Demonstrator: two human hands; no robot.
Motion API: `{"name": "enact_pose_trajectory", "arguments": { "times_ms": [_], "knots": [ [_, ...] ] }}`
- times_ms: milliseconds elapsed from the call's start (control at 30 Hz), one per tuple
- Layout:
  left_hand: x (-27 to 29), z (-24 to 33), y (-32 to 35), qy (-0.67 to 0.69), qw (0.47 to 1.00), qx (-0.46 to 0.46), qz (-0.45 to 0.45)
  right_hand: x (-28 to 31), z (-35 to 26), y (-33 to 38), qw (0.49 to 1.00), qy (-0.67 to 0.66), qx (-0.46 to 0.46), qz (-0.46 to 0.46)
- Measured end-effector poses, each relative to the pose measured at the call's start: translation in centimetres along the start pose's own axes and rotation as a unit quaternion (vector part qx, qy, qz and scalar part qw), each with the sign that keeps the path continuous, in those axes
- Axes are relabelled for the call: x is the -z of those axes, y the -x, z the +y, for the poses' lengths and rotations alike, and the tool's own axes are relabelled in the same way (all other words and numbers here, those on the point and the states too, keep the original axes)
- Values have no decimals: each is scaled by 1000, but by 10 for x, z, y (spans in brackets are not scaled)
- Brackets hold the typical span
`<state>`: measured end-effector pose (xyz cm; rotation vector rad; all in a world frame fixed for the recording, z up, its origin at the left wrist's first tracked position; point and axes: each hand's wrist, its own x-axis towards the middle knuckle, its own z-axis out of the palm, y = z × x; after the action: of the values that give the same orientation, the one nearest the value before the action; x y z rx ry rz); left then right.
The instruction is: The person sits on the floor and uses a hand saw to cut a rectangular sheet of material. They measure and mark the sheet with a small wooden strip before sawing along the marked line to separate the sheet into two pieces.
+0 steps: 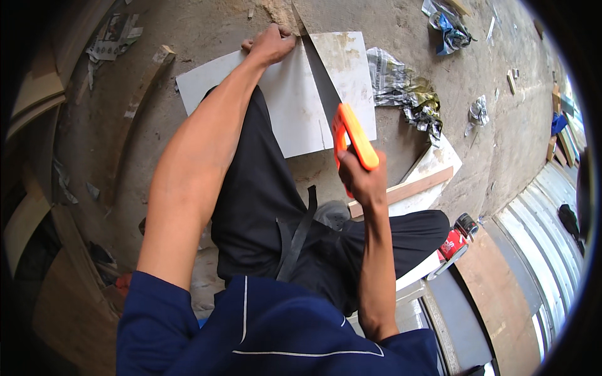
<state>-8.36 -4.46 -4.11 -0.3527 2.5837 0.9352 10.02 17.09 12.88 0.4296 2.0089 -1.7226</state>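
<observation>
The fingers of the right hand (360,178) are curled tight around the orange handle (352,139) of a handsaw, whose grey blade (316,69) runs away from the person up across a white board (295,100) and reaches past its far edge. The blade sits in a line that splits the board into a left and a right part. The left hand (271,42) lies at the far edge of the board, just left of the blade, its fingers bent down over the edge and pressing on the panel; the arm stretches straight out over the person's knee in black trousers (263,188).

The board rests on a dusty concrete floor (207,25). To its right lies crumpled newspaper (401,84), touching or nearly touching the board's right edge. Nearer the person on the right, a wooden batten (414,187) lies across another white panel (439,163). Further right stands a red can (454,238) with a dark lid. A strip of wood (147,78) lies on the floor left of the board, and small scraps are scattered at the far right.
</observation>
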Motion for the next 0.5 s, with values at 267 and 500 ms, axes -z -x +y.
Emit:
{"name": "enact_pose_trajectory", "arguments": {
  "times_ms": [267, 500],
  "knots": [
    [0, 3, 1, -17, 1000, -11, -16, -4, -10, -40, 997, 79, 8, -6],
    [-2, -1, -4, -9, 999, -26, -40, -13, -11, -52, 999, 37, -5, 8]
  ]
}}
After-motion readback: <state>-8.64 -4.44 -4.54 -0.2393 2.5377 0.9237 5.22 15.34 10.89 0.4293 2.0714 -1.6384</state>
